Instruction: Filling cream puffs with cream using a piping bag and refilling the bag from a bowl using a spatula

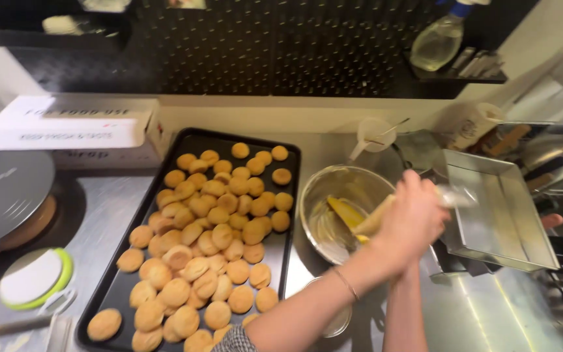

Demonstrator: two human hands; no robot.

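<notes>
Forearms: two are crossing near the bottom edge, both reaching right and away over the steel worktop (483,313); one thin bracelet is sitting on the left wrist.
Left hand (415,218): its fingers are closing around one piping bag (376,220), pale and cream-filled, just right of the bowl's rim.
Right hand (550,221): it is mostly hiding behind the pan; only a fingertip is showing at the pan's right edge, so whether its fingers are gripping cannot be told.
Piping bag: it is lying tilted, its wide end in the left hand and its narrow end pointing left over the bowl.
Mixing bowl (333,189): one metal bowl is standing in the middle of the worktop, smeared with cream, with one yellow spatula (346,212) lying inside.
Square pan (500,208): one empty metal pan is tilting up at the right, just beside the left hand.
Baking tray (288,248): one black tray is lying left of the bowl.
Biscuits (219,238): several dozen round golden ones are crowding the tray, many overlapping, too many to count exactly.
Box (73,124): one white carton is lying at the far left.
Spray bottle (438,39): one is standing on the far shelf.
Lid (34,279): one white round lid with a green rim is lying near left.
</notes>
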